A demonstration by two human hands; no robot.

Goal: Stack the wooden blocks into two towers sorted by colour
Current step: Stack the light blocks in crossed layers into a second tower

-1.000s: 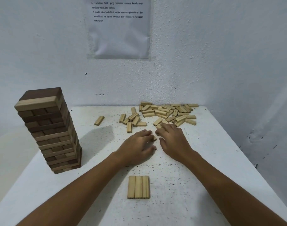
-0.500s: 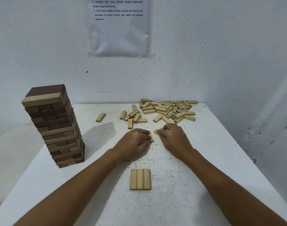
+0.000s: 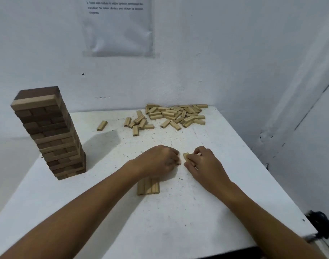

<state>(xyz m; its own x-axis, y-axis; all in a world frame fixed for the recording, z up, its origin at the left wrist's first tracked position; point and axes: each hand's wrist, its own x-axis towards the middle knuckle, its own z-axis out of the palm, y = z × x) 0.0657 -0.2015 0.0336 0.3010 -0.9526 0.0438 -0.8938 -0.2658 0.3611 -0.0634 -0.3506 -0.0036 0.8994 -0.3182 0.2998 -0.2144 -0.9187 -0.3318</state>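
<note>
Light wooden block [image 3: 186,156] sits pinched in the right hand [image 3: 203,163]; left hand [image 3: 160,161] curls beside it, contents unclear. The three-block base layer [image 3: 148,186] lies just nearer the person, under the left wrist, on the table [image 3: 206,212]

A white counter [image 3: 206,212] speckled with dark flecks fills the lower view; behind it stands a rough white wall [image 3: 216,53]; a printed sheet in a clear sleeve [image 3: 118,30] hangs on that wall, its text too blurred to read; a dark blurred object [image 3: 320,227] sits beyond the counter's right edge.
</note>
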